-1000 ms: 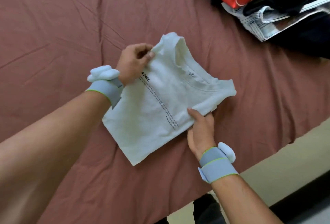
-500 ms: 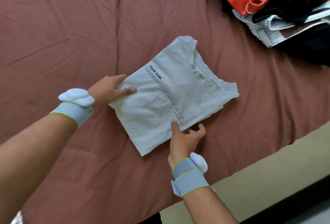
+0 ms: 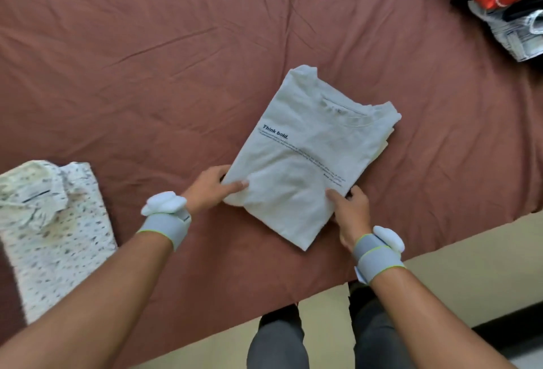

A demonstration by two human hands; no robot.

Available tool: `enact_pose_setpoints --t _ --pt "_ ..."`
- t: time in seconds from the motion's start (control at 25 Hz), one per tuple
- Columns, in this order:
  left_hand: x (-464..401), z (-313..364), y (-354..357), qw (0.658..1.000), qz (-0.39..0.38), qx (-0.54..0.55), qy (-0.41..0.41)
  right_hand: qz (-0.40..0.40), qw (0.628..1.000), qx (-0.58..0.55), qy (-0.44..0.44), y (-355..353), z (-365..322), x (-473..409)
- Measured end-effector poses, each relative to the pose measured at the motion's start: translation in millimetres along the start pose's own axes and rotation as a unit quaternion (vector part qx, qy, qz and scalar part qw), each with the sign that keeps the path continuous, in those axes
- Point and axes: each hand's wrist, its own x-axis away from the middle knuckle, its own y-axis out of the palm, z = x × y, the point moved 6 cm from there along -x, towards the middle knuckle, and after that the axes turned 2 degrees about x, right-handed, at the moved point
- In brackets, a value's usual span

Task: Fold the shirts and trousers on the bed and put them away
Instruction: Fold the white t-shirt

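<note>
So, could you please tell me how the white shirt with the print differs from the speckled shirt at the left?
The white shirt is plain apart from a "Think bold." line; the speckled shirt is dotted all over. Both hands, left hand and right hand, hold the white shirt; nothing touches the speckled shirt. Both lie folded on the bed.

Soft, even indoor light, faint shadows, no glare; wide-angle stretching and motion blur smear the patterned shirt point(image 3: 55, 230) at left.

The patterned shirt point(image 3: 55, 230) is blurred and cut off at the left edge; the clothes pile point(image 3: 505, 1) leaves the top-right corner.
</note>
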Motion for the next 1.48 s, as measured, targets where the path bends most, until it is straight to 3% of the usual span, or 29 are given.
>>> enact_pose_setpoints --t 0.12,0.28,0.44,0.56,0.72,1.0,1.12,1.28,1.36,1.48 --pt "-29.8 25.4 1.7 0.999 0.04 0.019 0.023 -0.007 0.995 -0.083 -0.048 -1.6 -18.7 -4.8" --pt "-73.1 56.1 2.9 0.996 0.006 0.077 0.045 -0.053 0.982 -0.15 -0.102 22.8 -36.2 -16.8" --pt "-67.5 44.9 12.7 0.974 0.025 0.222 0.029 -0.068 0.988 -0.085 -0.105 38.5 -38.0 -11.1" --pt "-53.9 43.4 20.7 0.947 0.036 0.31 0.074 -0.078 0.99 -0.042 -0.112 44.9 -44.3 -7.3" --pt "-19.7 9.0 14.6 0.928 0.054 0.359 0.085 -0.129 0.981 0.037 -0.14 86.9 -43.5 10.9" --pt "76.3 -130.8 -56.2 0.879 0.197 0.433 0.041 -0.312 0.933 0.113 -0.141 235.1 -7.9 90.2" --pt "100.9 -192.0 -76.0 0.866 0.24 0.438 -0.001 -0.335 0.915 0.185 -0.13 276.7 12.6 106.0" --pt "132.9 -247.1 -52.6 0.901 0.19 0.383 -0.069 -0.3 0.893 0.305 -0.142 258.7 45.1 110.0" --pt "140.1 -252.3 -42.6 0.922 0.177 0.339 -0.062 -0.293 0.881 0.345 -0.14 242.2 57.7 117.2" --pt "149.2 -253.7 -36.3 0.925 0.194 0.322 -0.055 -0.282 0.889 0.342 -0.11 225.5 68.8 117.0"
